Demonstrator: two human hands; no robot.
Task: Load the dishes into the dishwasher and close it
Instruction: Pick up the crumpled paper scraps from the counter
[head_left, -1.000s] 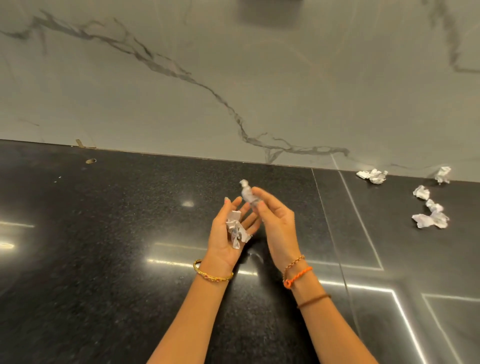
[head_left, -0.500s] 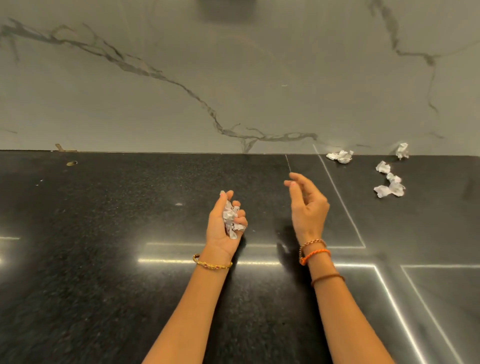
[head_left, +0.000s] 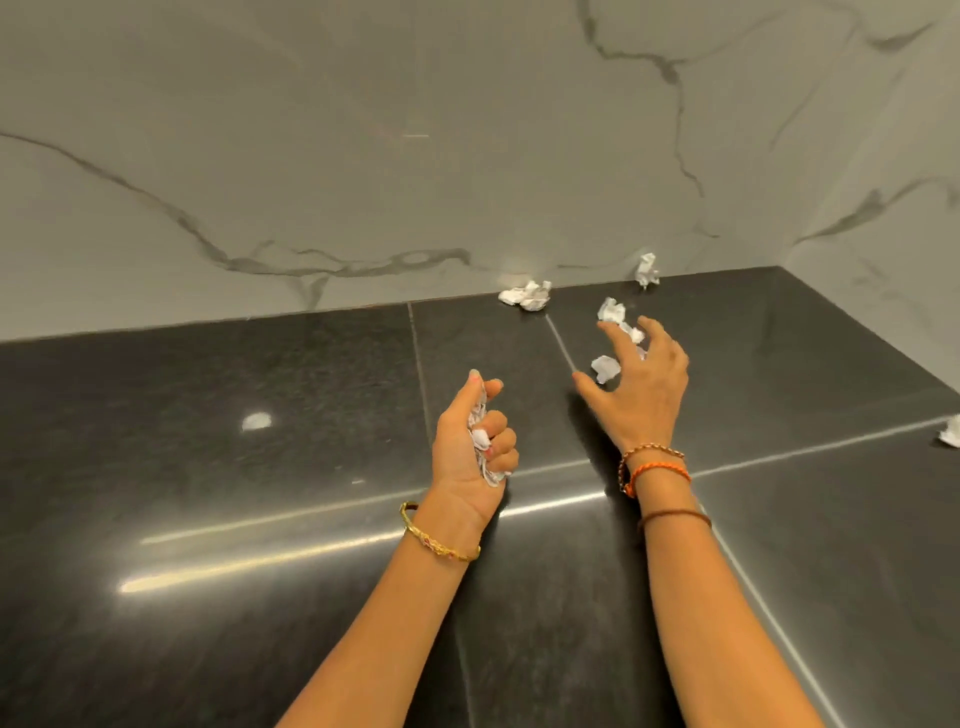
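Left hand (head_left: 470, 441) curls its fingers round a wad of crumpled paper (head_left: 480, 439) above the black counter (head_left: 208, 467). Right hand (head_left: 641, 384) hovers with fingers spread over loose paper scraps (head_left: 605, 368), seemingly not touching them. More scraps (head_left: 525, 295) lie by the marble wall (head_left: 363, 156). No dishes or dishwasher show.

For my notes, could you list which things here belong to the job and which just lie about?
In hand: paper wad in left hand; right hand over nearby scraps.
Lying about: scraps by wall; scrap at right edge. No dishes visible.
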